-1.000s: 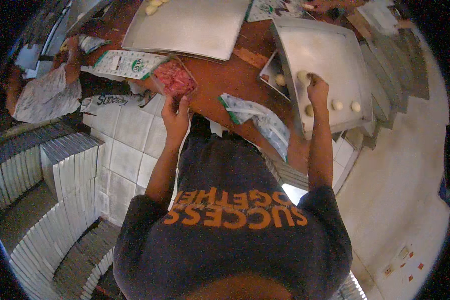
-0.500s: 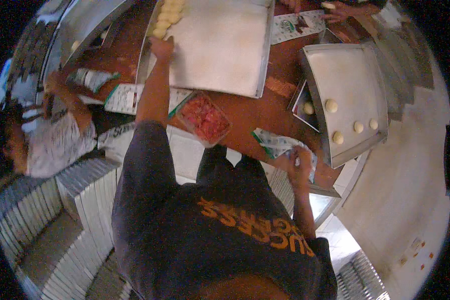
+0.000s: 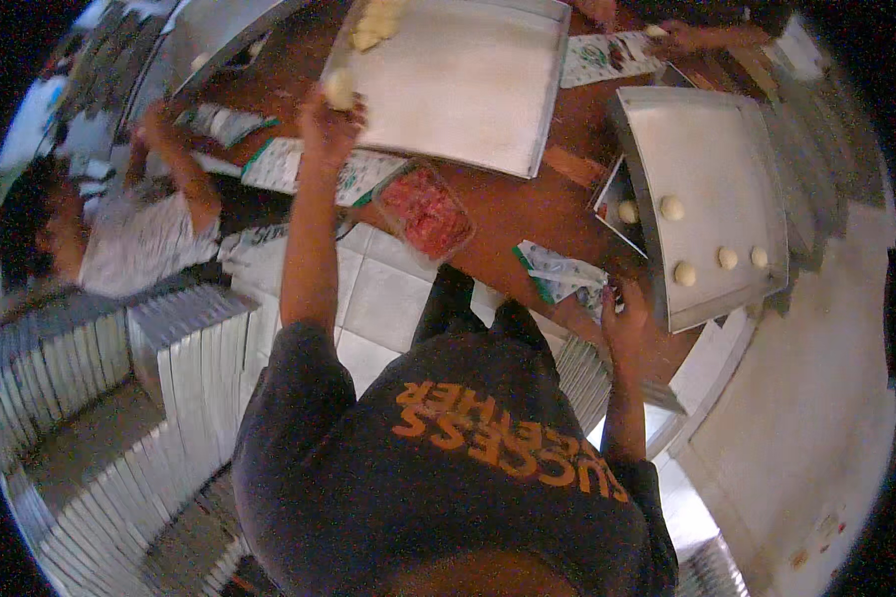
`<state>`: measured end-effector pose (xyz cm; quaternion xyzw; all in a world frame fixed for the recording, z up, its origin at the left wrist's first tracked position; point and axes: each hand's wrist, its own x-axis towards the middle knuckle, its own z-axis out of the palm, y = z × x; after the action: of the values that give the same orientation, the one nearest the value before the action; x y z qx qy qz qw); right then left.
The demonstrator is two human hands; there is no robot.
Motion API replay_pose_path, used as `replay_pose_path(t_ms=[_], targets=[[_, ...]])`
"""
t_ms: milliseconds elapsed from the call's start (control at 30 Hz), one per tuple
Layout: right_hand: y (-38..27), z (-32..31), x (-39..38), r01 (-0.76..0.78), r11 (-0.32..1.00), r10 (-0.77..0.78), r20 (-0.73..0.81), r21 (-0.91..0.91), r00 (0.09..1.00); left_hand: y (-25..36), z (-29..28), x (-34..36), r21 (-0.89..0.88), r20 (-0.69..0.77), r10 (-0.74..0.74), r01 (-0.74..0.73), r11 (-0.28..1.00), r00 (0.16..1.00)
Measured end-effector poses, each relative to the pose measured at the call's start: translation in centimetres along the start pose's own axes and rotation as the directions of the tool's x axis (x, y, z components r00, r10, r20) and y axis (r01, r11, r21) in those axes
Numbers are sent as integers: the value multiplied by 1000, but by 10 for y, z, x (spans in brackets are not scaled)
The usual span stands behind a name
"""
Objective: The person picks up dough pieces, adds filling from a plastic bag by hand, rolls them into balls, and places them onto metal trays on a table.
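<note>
Head view
Left hand: your left hand [image 3: 327, 117] pinches a dough ball [image 3: 339, 90] at the near left corner of the tray [image 3: 468, 90].
Dough ball: round, no long axis.
Right hand: your right hand [image 3: 627, 320] rests at the table [image 3: 528, 214] edge beside a packet [image 3: 565, 276]; finger spread unclear.

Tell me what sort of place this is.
Probably a bakery or food workshop: metal baking trays carry dough balls, the left hand holds another dough ball, and a tub of red filling sits on the table.
</note>
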<state>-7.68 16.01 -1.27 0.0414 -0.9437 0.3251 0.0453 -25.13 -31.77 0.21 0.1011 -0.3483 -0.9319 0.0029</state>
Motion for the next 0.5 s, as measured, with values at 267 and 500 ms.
replay_pose_path(t_ms=[267, 500], targets=[[34, 44, 12, 428, 891, -392, 216, -153, 894, -163, 89, -189, 946, 323, -252, -300, 125, 912], [32, 59, 22, 535, 756, -258, 578, -378, 774, -220, 53, -209, 914, 371, 107, -342, -218, 922]])
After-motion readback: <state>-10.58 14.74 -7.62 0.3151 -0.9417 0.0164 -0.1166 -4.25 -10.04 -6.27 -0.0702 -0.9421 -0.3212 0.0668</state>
